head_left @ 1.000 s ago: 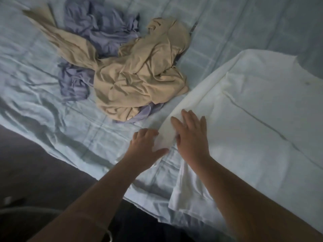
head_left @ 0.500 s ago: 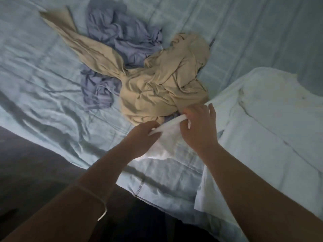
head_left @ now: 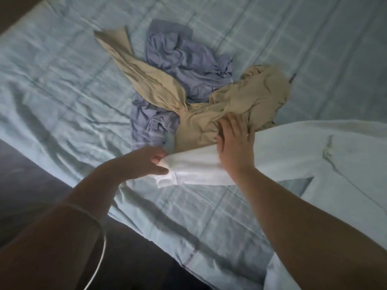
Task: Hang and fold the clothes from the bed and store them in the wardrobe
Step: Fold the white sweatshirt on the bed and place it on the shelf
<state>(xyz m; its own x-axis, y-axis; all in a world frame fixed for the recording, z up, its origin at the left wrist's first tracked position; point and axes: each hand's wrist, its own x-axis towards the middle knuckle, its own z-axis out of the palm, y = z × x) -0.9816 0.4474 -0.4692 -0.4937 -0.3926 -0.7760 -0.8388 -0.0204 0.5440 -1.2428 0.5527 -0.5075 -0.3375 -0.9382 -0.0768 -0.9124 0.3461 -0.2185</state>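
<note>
Since half a second ago I have drawn the sleeve [head_left: 194,166] of the white shirt [head_left: 314,160] out to my left, and my right grip [head_left: 235,147] has gone from curled to flat. My left grip [head_left: 144,163] pinches the cuff end between thumb and fingers. The right grip lies on the sleeve's upper part with its fingers straight, the fingertips reaching onto the tan garment [head_left: 240,105]. The shirt is white and lightly creased, spread over the right side of the bed's pale blue sheet [head_left: 62,80], with the sleeve stretched between my grips. The tan garment lies crumpled across a lavender garment [head_left: 184,59] just beyond.
</note>
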